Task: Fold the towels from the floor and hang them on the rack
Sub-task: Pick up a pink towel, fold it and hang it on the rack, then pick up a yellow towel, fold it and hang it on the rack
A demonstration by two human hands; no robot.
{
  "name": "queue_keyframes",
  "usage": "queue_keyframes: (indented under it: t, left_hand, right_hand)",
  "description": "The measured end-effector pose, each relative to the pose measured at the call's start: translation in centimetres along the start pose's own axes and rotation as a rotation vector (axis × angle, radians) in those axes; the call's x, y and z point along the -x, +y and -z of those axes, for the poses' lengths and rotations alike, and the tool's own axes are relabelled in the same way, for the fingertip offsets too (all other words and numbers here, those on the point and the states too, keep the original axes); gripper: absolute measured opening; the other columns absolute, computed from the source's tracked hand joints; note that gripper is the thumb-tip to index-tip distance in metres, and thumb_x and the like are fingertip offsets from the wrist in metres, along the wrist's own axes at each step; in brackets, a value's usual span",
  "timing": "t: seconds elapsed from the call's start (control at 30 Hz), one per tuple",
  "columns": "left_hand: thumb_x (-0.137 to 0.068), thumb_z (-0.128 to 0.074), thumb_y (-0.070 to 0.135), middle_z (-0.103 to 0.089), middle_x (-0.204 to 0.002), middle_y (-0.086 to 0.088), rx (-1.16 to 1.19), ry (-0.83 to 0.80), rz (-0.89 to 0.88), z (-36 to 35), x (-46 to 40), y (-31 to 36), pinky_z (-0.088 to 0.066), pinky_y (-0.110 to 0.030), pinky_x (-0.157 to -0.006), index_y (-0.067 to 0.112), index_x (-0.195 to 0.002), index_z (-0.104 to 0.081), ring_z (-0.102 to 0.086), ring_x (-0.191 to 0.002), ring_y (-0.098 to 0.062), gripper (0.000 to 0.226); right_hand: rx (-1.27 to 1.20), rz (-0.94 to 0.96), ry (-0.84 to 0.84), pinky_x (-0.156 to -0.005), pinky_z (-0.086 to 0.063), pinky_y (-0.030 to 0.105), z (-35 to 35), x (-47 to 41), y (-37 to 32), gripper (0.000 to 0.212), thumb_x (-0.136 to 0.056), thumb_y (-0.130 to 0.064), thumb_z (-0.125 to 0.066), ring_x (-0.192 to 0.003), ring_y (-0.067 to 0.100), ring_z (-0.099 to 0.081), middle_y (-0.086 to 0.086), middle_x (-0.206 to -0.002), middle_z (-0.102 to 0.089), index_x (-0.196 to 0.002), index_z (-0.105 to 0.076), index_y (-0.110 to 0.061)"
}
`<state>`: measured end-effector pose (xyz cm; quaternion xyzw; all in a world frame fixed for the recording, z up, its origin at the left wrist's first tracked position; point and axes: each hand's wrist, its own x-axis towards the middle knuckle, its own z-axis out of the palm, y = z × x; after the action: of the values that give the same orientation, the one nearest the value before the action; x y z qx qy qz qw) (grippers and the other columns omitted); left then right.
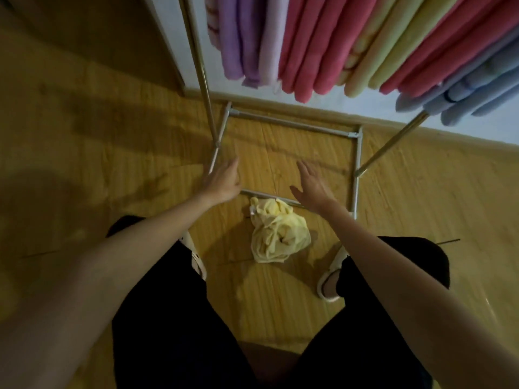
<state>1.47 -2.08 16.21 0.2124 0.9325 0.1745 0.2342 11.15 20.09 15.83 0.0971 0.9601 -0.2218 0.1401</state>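
Yellow wood-plank floor (280, 299), dimly lit, long shadows lying across its left side; wooden skirting board (449, 133) along the far edge; pale white wall (337, 103) above it; brown wooden panel (92, 32) far left.

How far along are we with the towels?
Mostly done: purple, pink, green and blue towels already hang on the rack. Nothing is in hand; left hand and right hand are open. One crumpled yellow towel remains on the floor.
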Motion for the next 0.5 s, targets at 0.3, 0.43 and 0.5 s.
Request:
queue_keyframes:
  t: [0.3, 0.43, 0.5]
  left_hand:
    - [-0.093, -0.052, 0.009, -0.032, -0.15, -0.011, 0.056, -0.267, 0.046, -15.9, -0.9, -2.6, -0.029, -0.032, -0.108, 0.006, -0.146, -0.026, -0.031, -0.138, -0.026, 0.059]
    - [-0.093, -0.053, 0.009, -0.044, -0.138, -0.014, 0.05, -0.298, 0.041, -20.7, -3.0, -2.9, -0.033, -0.032, -0.102, 0.003, -0.135, -0.042, -0.041, -0.129, -0.028, 0.043]
    - [-0.094, -0.054, 0.013, -0.048, -0.135, -0.013, 0.061, -0.307, 0.046, -22.6, -4.2, -2.8, -0.036, -0.033, -0.1, 0.003, -0.131, -0.047, -0.044, -0.126, -0.029, 0.039]
  right_hand:
    - [-0.019, -0.149, -0.293, -0.114, -0.027, 0.044, -13.6, 1.1, 8.0, 0.076, -0.094, -0.025, -0.054, -0.146, 0.03, -0.015, 0.013, -0.159, -0.011, -0.152, -0.008, -0.009]
    - [0.001, -0.142, -0.367, -0.109, -0.032, 0.041, -17.3, -0.3, 9.3, 0.074, -0.094, -0.02, -0.053, -0.143, 0.033, -0.021, 0.015, -0.159, -0.01, -0.152, -0.008, -0.011]
    - [-0.031, -0.136, -0.391, -0.11, -0.031, 0.042, -18.9, -1.4, 9.9, 0.074, -0.094, -0.017, -0.053, -0.143, 0.034, -0.022, 0.017, -0.159, -0.013, -0.153, -0.008, -0.012]
